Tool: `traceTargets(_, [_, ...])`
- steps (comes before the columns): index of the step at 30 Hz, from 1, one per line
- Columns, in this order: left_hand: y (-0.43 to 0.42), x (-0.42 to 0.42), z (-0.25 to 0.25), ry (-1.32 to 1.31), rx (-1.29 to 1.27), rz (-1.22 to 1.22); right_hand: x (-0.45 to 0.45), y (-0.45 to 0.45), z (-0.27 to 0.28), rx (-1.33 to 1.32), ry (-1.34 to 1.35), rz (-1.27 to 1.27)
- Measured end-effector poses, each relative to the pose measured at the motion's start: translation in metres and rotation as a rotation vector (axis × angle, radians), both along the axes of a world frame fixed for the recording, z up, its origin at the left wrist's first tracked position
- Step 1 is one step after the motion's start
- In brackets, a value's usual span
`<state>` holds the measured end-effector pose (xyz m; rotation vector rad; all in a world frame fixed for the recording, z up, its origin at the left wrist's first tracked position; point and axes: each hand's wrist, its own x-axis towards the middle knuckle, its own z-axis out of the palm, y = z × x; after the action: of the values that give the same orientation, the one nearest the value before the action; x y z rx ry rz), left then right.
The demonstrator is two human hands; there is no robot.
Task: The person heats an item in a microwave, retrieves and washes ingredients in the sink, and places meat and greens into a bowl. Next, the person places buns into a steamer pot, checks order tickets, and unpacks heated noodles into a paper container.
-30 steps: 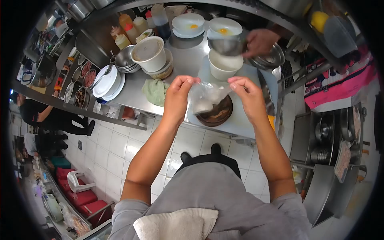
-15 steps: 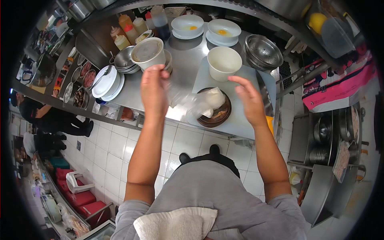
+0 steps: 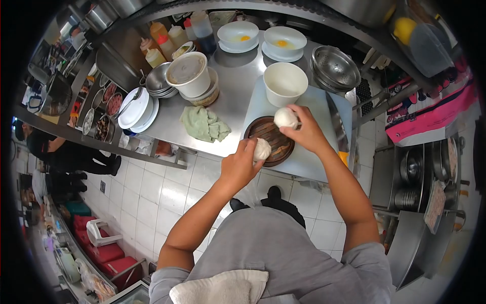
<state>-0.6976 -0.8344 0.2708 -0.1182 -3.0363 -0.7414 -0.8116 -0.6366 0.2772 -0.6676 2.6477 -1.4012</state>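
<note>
My left hand [image 3: 240,166] is closed on a white steamed bun [image 3: 262,149], just over the near-left rim of a round brown wooden dish [image 3: 276,147]. A second white bun [image 3: 286,118] is gripped between the fingers and thumb of my right hand [image 3: 307,129], above the dish's far-right side. The dish rests on a pale cutting board [image 3: 319,162]. Right behind it stands a white paper tub [image 3: 284,83] with its top uncovered. Something clear, like thin plastic, hangs below my left hand; its outline is faint.
A knife [image 3: 336,121] lies along the board's right side. Leftward are a green cloth [image 3: 205,124], a lidded tub [image 3: 187,71] and stacked white plates [image 3: 136,109]. Two bowls with egg [image 3: 238,35] and metal colanders [image 3: 335,67] stand at the back. A person [image 3: 66,149] is at far left.
Both buns were on the dish with a blurred clear bag beside them; now each hand holds one. My left hand came right and nearer from the lidded tub, uncovering the green cloth.
</note>
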Motion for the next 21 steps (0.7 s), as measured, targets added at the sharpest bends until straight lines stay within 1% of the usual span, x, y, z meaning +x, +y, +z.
traceTargets(1, [-0.001,0.0,-0.003,0.036,0.03,-0.004,0.0,0.003,-0.003,-0.049,-0.067,-0.039])
traceTargets(2, [-0.002,0.0,-0.005,0.075,0.06,-0.008,0.002,0.002,-0.004,-0.05,-0.067,-0.04])
traceTargets(4, [0.001,-0.003,-0.009,0.114,0.084,-0.009,0.009,-0.005,-0.007,-0.201,-0.305,-0.119])
traceTargets(6, [0.003,-0.005,-0.014,0.148,0.11,-0.015,0.017,-0.018,-0.008,-0.197,-0.275,-0.143])
traceTargets(8, [0.004,-0.007,-0.018,0.147,0.109,-0.008,0.025,-0.029,-0.004,0.085,0.018,-0.172])
traceTargets(9, [0.005,-0.007,-0.018,0.141,0.111,-0.015,0.027,-0.033,-0.01,0.129,0.203,-0.162])
traceTargets(10, [0.005,-0.008,-0.018,0.145,0.134,-0.002,0.028,-0.036,-0.018,0.131,0.201,-0.167])
traceTargets(12, [0.006,-0.009,-0.02,0.148,0.158,0.008,0.031,-0.041,-0.029,0.185,0.381,-0.193])
traceTargets(14, [0.012,-0.01,-0.025,0.149,0.151,0.067,0.033,-0.043,-0.029,0.187,0.4,-0.215])
traceTargets(18, [0.009,-0.004,-0.026,0.159,0.189,0.044,0.043,-0.037,-0.016,0.107,0.408,-0.273])
traceTargets(20, [-0.003,0.002,-0.02,0.39,0.273,0.047,0.056,-0.024,-0.017,0.084,0.424,-0.301])
traceTargets(21, [-0.011,0.004,-0.014,0.458,0.286,0.039,0.066,-0.015,-0.019,0.13,0.339,-0.298])
